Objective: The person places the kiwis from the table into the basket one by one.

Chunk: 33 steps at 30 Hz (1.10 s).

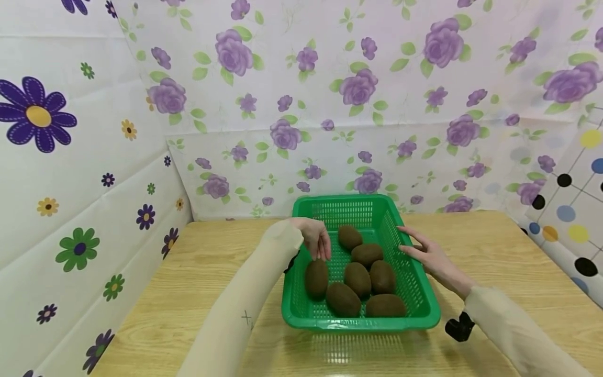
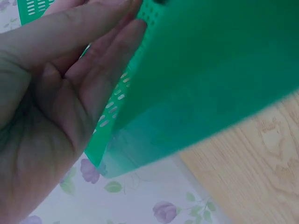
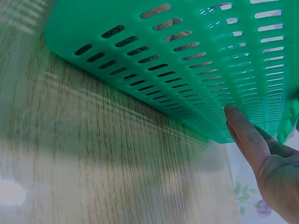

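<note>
A green plastic basket with slotted walls stands on the table and holds several brown kiwis. My left hand reaches over its left rim, fingers pointing down just above the leftmost kiwi. Seen from the left wrist, that hand has fairly straight fingers beside the perforated wall, and a dark bit of something shows at the top edge. Over at the right rim, my right hand rests with extended fingers; the right wrist view has its fingertips against the outer wall.
Under the basket is a wood-grain table. A flowered cloth hangs behind it, another flowered sheet lines the left, and a dotted sheet is at the right. A black wrist strap sits on the right sleeve.
</note>
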### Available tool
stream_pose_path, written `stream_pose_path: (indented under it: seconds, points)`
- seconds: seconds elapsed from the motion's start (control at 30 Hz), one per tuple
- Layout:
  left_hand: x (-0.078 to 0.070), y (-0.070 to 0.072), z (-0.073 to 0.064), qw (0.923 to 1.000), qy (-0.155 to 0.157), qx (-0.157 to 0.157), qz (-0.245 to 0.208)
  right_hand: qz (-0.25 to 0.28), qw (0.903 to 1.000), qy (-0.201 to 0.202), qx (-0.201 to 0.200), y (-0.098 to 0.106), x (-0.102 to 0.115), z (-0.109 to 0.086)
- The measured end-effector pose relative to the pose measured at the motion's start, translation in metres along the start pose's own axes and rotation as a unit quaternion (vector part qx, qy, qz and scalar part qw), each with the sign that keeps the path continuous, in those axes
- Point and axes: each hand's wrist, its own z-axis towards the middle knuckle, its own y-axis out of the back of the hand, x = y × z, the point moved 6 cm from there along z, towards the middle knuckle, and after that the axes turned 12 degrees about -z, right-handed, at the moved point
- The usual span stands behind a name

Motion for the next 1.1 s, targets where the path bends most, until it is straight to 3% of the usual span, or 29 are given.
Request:
stream_pose_path:
  seconds: [0.23, 0.43, 0.6, 0.83, 1.1]
  points:
    - [0.006, 0.000, -0.002, 0.9994, 0.027, 0.010, 0.019, -0.007, 1.0000, 0.001, 0.000, 0.000, 0.001, 0.001]
    - [0.006, 0.001, -0.005, 0.9998, 0.012, 0.008, 0.016, 0.002, 1.0000, -0.001, 0.004, -0.002, 0.001, 0.001]
    - [-0.001, 0.006, -0.015, 0.9989, -0.043, 0.018, -0.008, 0.005, 0.9999, -0.001, 0.009, -0.002, 0.000, 0.000]
    - [-0.010, 0.023, -0.044, 0.9889, -0.145, 0.011, -0.031, 0.006, 1.0000, 0.000, 0.007, -0.002, 0.000, 0.000]
    - [0.009, 0.046, -0.085, 0.9793, -0.189, -0.040, -0.061, -0.004, 1.0000, 0.001, 0.006, -0.001, 0.000, 0.001]
